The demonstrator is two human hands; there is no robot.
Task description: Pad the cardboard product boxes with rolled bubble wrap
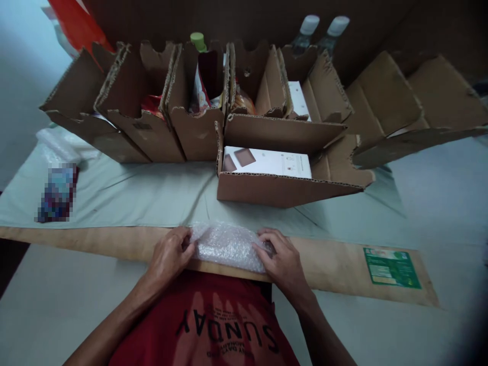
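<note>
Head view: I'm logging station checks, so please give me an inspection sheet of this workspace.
Surface: creased green cloth, wooden board along the near edge, label near its right end.
Job's things: bubble wrap on the board; whether it covers anything, cannot tell.
Clutter: cardboard bins in a row, front bin holding a white box; clear plastic and blurred item at left.
Hands: left hand and right hand hold opposite ends of the bubble wrap.
Cables: nothing seen.
Surroundings: two white-capped bottles behind the bins.
</note>
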